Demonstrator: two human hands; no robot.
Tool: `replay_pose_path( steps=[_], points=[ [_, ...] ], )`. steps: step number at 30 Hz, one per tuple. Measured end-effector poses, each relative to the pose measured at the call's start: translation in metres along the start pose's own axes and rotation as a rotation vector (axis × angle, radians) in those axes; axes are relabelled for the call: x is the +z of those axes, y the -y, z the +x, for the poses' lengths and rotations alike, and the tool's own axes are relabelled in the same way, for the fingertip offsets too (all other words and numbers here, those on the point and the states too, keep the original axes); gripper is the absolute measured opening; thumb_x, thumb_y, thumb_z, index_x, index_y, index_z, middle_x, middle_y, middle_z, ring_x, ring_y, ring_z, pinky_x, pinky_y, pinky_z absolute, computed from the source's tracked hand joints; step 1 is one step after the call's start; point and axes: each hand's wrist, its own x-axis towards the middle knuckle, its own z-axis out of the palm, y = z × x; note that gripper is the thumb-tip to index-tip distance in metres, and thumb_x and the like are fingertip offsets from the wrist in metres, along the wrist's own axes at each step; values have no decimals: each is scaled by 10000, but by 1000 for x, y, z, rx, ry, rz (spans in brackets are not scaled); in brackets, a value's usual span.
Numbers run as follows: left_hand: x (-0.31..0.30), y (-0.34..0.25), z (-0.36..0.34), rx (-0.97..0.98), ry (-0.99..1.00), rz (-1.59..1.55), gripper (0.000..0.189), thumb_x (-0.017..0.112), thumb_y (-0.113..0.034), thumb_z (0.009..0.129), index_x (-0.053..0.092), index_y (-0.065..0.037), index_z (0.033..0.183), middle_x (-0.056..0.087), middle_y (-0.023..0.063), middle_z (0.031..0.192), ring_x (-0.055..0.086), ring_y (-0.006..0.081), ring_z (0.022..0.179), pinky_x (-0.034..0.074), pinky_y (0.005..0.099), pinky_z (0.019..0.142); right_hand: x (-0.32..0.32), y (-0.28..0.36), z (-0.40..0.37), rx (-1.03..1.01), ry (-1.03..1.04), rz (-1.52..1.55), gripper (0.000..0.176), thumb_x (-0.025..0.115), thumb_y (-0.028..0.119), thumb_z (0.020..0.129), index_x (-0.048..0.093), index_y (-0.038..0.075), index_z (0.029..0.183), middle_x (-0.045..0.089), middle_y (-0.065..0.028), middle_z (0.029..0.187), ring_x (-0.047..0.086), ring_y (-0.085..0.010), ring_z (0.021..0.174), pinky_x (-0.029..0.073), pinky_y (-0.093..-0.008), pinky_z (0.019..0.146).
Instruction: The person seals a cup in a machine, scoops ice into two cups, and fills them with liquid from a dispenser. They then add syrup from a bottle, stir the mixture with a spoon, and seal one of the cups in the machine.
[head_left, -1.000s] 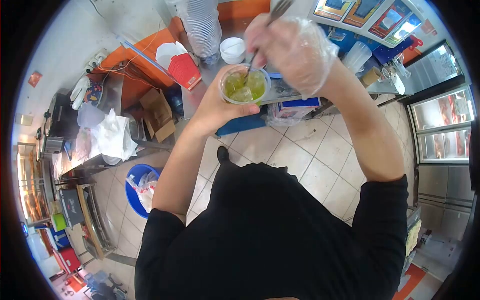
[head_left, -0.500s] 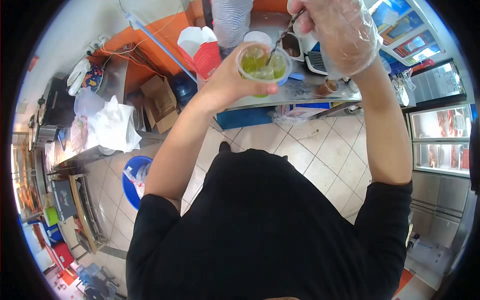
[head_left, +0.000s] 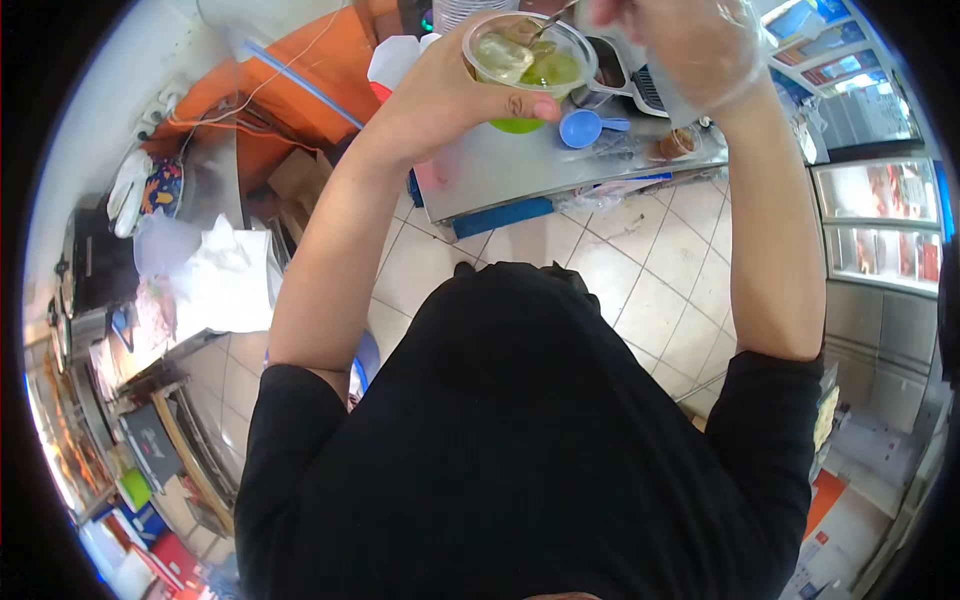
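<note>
My left hand [head_left: 440, 88] is wrapped round a clear plastic cup [head_left: 590, 62] with a green drink and ice cubes [head_left: 512, 62] in it. The thumb lies across the front of the cup, below its rim. A metal bar spoon [head_left: 552, 22] with a twisted handle stands tilted in the drink, its lower end among the ice. My right hand [head_left: 695, 50], in a loose clear plastic glove and blurred, is closed at the upper part of the spoon, which the frame's top edge cuts off.
Below the cup, a blue scoop [head_left: 580, 128] lies on the metal counter [head_left: 480, 175]. A small container of brown contents [head_left: 678, 145] sits near its front edge. Stacked cups [head_left: 465, 14] and a white-and-red carton [head_left: 395, 62] stand behind. White bags [head_left: 230, 275] cover the left table.
The cup and both hands have shifted up in view, and the spoon has sunk or leaned more to the right. The blue scoop now shows more fully below the cup.
</note>
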Motion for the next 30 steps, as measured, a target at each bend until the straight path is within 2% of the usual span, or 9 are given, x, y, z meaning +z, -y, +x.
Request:
replay_pose_path(
  steps=[4,8,13,18,20,22,23,28,30],
  points=[
    [-6,10,5,-37,2,-74,831,982,-334,680,582,-20,1338,661,86,1234,628,189,1164,488,326,1024,-23,31,14,34,-120,-224,205,480,114,1065,588,40,907,569,-23,706,593,-107,601,536,-268,583],
    [-4,14,7,-24,-19,37,869,989,-353,668,570,-20,1353,658,95,1239,630,197,1166,488,328,1028,12,43,20,646,-124,354,398,424,300,1112,605,34,877,594,-20,703,570,-99,604,473,-271,553],
    [-5,31,10,-12,-1,8,891,991,-371,659,561,-22,1357,658,105,1237,636,202,1162,505,338,1019,10,19,8,606,160,520,304,503,257,1080,613,12,936,673,-46,775,640,-131,661,521,-290,591],
    [-2,22,9,-53,-29,-32,886,984,-347,671,552,-28,1376,651,98,1248,625,209,1167,488,339,1032,3,13,4,152,51,-515,145,599,138,1016,660,8,997,712,-63,834,683,-139,694,556,-259,617],
    [-4,14,8,-89,-27,27,908,984,-327,670,539,-34,1406,642,89,1272,608,211,1191,465,341,1055,12,21,4,623,11,338,124,574,105,1012,663,30,967,676,-58,777,659,-132,643,524,-253,594],
    [-6,7,10,-224,-23,-255,479,718,-217,885,631,-9,1308,626,165,1356,575,317,1286,427,433,1115,0,9,5,912,-118,786,129,562,86,1008,666,43,945,658,-59,751,648,-129,622,507,-246,587],
    [-7,7,10,-268,-33,-350,368,629,-180,957,662,0,1275,621,190,1384,564,352,1318,414,463,1135,-5,15,7,676,-104,261,136,582,94,1002,678,46,918,668,-67,750,658,-129,628,515,-243,579],
    [-3,37,2,11,-77,-23,926,1004,-365,647,521,-3,1350,624,116,1260,610,213,1184,483,336,1042,18,35,13,419,320,-713,192,563,66,995,741,42,927,697,-89,722,685,-142,637,535,-264,540],
    [-5,40,0,17,-93,-14,948,1007,-375,640,512,-4,1358,615,119,1276,604,216,1195,474,337,1053,22,24,14,588,240,-285,196,558,76,995,729,39,904,699,-97,732,688,-158,652,543,-281,585]
  ],
)
